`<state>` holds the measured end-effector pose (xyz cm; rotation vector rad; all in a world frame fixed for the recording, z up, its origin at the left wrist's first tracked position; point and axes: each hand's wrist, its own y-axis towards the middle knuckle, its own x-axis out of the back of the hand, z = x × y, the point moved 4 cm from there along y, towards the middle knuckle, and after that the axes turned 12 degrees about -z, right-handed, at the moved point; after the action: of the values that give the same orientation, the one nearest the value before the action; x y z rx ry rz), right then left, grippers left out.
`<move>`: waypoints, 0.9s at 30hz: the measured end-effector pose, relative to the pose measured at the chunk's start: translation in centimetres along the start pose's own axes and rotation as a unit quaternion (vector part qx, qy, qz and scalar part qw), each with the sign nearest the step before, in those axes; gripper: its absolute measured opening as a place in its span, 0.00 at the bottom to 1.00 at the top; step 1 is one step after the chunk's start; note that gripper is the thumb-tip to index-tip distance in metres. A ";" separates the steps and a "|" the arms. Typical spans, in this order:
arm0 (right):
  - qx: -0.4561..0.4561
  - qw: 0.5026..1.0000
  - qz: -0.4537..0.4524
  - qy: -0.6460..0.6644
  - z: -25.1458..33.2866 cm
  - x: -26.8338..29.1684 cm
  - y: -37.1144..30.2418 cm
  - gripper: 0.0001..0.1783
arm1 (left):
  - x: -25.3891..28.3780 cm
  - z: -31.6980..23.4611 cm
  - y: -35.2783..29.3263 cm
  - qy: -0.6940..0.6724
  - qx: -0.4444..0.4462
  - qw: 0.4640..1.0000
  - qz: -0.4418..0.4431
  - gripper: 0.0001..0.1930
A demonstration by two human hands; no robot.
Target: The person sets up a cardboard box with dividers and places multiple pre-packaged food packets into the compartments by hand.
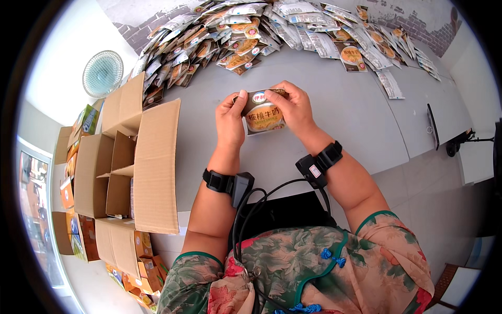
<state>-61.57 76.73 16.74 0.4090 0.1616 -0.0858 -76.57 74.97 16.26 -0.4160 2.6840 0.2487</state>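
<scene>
I hold a small brown and orange flat drink carton [263, 116] over the grey table [340, 110]. My left hand [230, 119] grips its left edge and my right hand [292, 107] grips its top and right edge. Both wrists wear black bands with cabled devices. A big heap of similar flattened cartons [272, 31] lies along the table's far side, beyond my hands.
Open brown cardboard boxes [133, 162] stand at my left beside the table, with coloured cartons stacked below them. A round fan [103, 73] sits at the far left. A dark stand [460, 141] is at the right on the tiled floor.
</scene>
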 end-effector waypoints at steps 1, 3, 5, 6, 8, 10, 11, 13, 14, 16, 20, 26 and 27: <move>-0.003 1.000 -0.002 0.008 -0.2 0.1 0.1 0.11 | 0.0 0.1 0.1 -0.003 0.007 1.000 0.002 0.12; -0.009 1.000 -0.006 0.025 -0.6 0.2 0.3 0.11 | 0.0 0.1 0.3 -0.008 0.020 1.000 0.005 0.13; -0.024 0.999 0.000 0.040 -0.6 0.3 0.4 0.12 | 0.2 0.3 0.5 -0.014 0.028 0.999 0.017 0.14; -0.032 0.998 0.003 0.048 -0.6 0.3 0.4 0.12 | 0.3 0.3 0.6 -0.018 0.032 0.999 0.024 0.14; -0.042 0.997 0.009 0.059 -0.5 0.4 0.5 0.13 | 0.4 0.3 0.8 -0.024 0.059 0.997 0.033 0.15; -0.058 0.995 0.015 0.077 -0.7 0.6 0.7 0.14 | 0.5 0.3 0.8 -0.037 0.079 0.995 0.040 0.15; -0.069 0.993 0.019 0.091 -1.0 0.6 0.8 0.14 | 0.5 0.3 0.9 -0.045 0.085 0.994 0.041 0.15; -0.101 0.988 0.022 0.118 -1.0 0.6 0.7 0.14 | 0.5 0.3 0.9 -0.060 0.095 0.993 0.040 0.15; -0.121 0.984 0.022 0.131 -0.9 0.6 0.7 0.13 | 0.5 0.2 0.9 -0.067 0.099 0.992 0.038 0.15; -0.142 0.979 0.020 0.147 -1.2 0.8 0.7 0.13 | 0.5 0.2 0.9 -0.077 0.109 0.991 0.032 0.15; -0.164 0.960 -0.022 0.226 -2.5 1.2 1.3 0.13 | 1.1 0.8 1.5 -0.071 0.124 0.988 0.054 0.15; -0.259 0.876 -0.144 0.380 -4.1 2.1 2.4 0.13 | 0.7 3.1 1.0 0.053 0.210 0.969 0.121 0.17; -0.268 0.867 -0.151 0.392 -4.3 2.4 2.5 0.14 | 0.2 3.2 0.7 0.066 0.220 0.964 0.136 0.18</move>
<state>-59.57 80.61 13.40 -0.1695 1.0348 -0.1740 -75.84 76.29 13.39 0.0771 2.8109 -0.3092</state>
